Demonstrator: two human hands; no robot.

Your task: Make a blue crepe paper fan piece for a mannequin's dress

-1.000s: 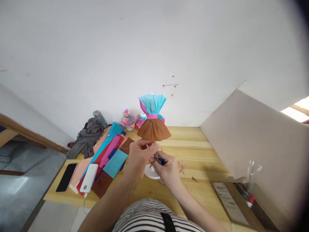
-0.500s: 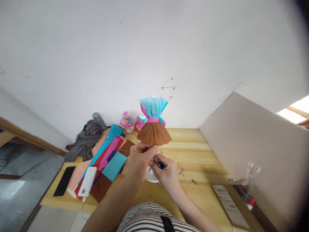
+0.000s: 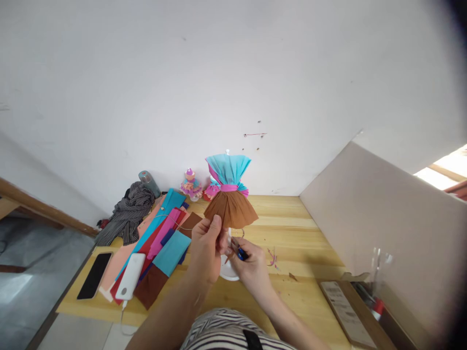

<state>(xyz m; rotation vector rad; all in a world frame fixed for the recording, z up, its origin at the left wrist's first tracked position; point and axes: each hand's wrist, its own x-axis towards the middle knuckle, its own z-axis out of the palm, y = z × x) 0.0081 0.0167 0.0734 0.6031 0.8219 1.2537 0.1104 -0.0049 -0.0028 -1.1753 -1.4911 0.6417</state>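
Left hand (image 3: 206, 248) pinches the brown skirt (image 3: 231, 209) at its edge. Right hand (image 3: 251, 265), just under the skirt, grips blue scissors (image 3: 241, 253). Best to hold the skirt tight and snip slowly.

Paper sheets (image 3: 160, 238) lie left of the dress figure (image 3: 229, 206); box (image 3: 346, 311), seemingly, at right.

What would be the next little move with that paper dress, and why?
Probably raise the scissors to the lower edge of the brown skirt and snip. The left hand pinches that edge, and the right hand holds the scissors just below it.
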